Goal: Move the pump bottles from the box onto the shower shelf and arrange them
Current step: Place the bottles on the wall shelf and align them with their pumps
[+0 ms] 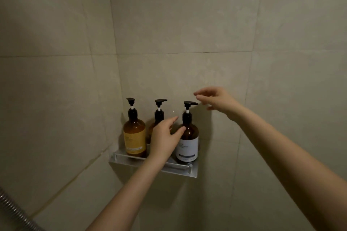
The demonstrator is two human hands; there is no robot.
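Observation:
Three amber pump bottles stand upright on a metal shower shelf (180, 169) in the tiled corner. The yellow-label bottle (134, 135) is at the left. The middle bottle (159, 116) is mostly hidden behind my left hand (163, 140). The white-label bottle (188, 142) is at the right. My left hand is spread between the middle and right bottles, its thumb touching the right bottle's shoulder. My right hand (217, 102) hovers open just right of the right bottle's pump head, fingers apart, holding nothing.
Beige tiled walls meet in a corner behind the shelf. A ribbed metal shower hose (13, 210) crosses the lower left corner. The box is out of view.

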